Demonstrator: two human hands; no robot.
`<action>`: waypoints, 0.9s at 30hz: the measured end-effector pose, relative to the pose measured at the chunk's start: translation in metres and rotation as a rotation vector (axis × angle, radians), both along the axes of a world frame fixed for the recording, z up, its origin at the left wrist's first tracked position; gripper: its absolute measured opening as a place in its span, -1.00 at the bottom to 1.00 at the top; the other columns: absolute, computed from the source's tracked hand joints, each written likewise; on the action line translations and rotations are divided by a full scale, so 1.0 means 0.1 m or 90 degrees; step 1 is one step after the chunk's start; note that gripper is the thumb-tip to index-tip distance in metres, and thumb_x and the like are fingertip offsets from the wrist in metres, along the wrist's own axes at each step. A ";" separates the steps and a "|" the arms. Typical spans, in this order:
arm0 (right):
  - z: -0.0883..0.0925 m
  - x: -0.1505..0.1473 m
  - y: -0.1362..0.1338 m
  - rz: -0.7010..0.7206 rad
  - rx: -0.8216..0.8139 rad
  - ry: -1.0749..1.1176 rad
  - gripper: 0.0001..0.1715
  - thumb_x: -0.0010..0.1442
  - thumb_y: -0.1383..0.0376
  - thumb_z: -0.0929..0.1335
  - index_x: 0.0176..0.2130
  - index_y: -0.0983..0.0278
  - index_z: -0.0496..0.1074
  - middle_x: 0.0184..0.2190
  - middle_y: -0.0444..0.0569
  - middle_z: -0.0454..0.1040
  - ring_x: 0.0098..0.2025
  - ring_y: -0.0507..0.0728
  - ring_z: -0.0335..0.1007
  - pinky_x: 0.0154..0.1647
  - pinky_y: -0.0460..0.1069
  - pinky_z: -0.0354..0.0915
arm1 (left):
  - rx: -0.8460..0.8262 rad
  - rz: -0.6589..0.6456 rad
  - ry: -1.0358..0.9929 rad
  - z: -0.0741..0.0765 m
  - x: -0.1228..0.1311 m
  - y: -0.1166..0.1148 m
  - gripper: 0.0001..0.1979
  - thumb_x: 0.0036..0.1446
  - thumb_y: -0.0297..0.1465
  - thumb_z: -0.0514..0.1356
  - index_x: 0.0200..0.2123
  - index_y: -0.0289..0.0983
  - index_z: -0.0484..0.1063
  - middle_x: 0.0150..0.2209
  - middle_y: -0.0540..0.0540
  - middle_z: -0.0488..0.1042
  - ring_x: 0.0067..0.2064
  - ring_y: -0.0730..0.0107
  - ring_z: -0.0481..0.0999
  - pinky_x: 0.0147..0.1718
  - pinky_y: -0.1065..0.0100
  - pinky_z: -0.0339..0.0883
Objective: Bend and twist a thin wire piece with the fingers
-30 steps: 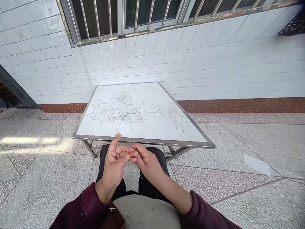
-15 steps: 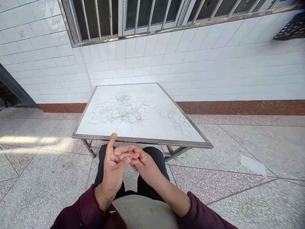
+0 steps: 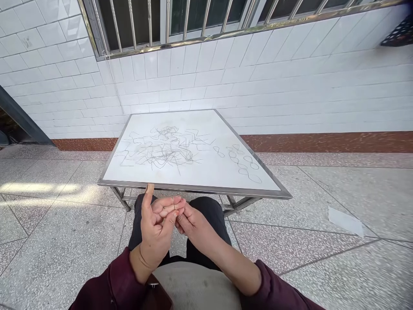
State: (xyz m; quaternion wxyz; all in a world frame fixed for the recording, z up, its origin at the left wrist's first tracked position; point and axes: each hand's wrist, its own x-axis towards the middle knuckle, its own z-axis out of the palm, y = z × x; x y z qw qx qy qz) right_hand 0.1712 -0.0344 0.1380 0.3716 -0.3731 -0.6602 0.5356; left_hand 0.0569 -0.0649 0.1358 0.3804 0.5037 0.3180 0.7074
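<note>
My left hand [image 3: 155,226] and my right hand [image 3: 190,224] meet over my lap, just short of the table's near edge. Their fingertips pinch a thin piece of bent wire [image 3: 175,209] between them; the left index finger sticks up. Ahead stands a low white table [image 3: 193,174] with a metal rim. A tangled heap of thin bent wires [image 3: 161,148] lies on its middle-left. A row of small wire loops [image 3: 241,163] lies on its right side.
A white tiled wall with a barred window [image 3: 167,21] rises behind the table. Speckled stone floor surrounds it, with a scrap of paper [image 3: 345,220] lying at the right. A dark doorway [image 3: 13,125] opens at the far left.
Both hands have shifted slightly toward my body and the left; the fingers keep working the wire between them. The table and wires are unchanged.
</note>
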 end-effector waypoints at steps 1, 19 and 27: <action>0.01 0.02 -0.01 0.007 0.018 -0.015 -0.60 0.38 0.01 0.14 -0.35 0.21 0.23 -0.59 -0.23 0.20 -0.56 0.01 0.12 -0.55 -0.08 0.13 | 0.018 0.007 0.042 -0.02 -0.01 0.00 -0.30 0.30 -0.52 0.14 0.36 0.07 -0.08 -0.03 -0.10 0.58 -0.04 0.25 0.63 -0.04 0.18 0.55; 0.02 0.11 -0.01 -0.009 0.224 -0.174 -0.70 0.42 0.27 0.13 -0.27 0.21 0.36 -0.47 -0.12 0.36 -0.43 0.08 0.32 -0.39 -0.03 0.30 | 0.129 0.104 0.492 -0.15 -0.39 0.19 -0.44 0.23 -0.58 0.17 0.25 -0.08 0.28 0.10 -0.11 0.53 -0.01 0.21 0.62 -0.02 0.16 0.54; 0.00 0.19 0.02 -0.053 0.302 -0.249 -0.74 0.40 0.31 0.16 -0.23 0.21 0.39 -0.36 -0.04 0.51 -0.32 0.13 0.44 -0.31 0.02 0.35 | 0.028 -0.053 0.465 0.02 -0.46 0.24 -0.43 0.22 -0.55 0.16 0.26 -0.05 0.29 0.05 -0.10 0.57 0.03 0.15 0.59 0.06 0.08 0.46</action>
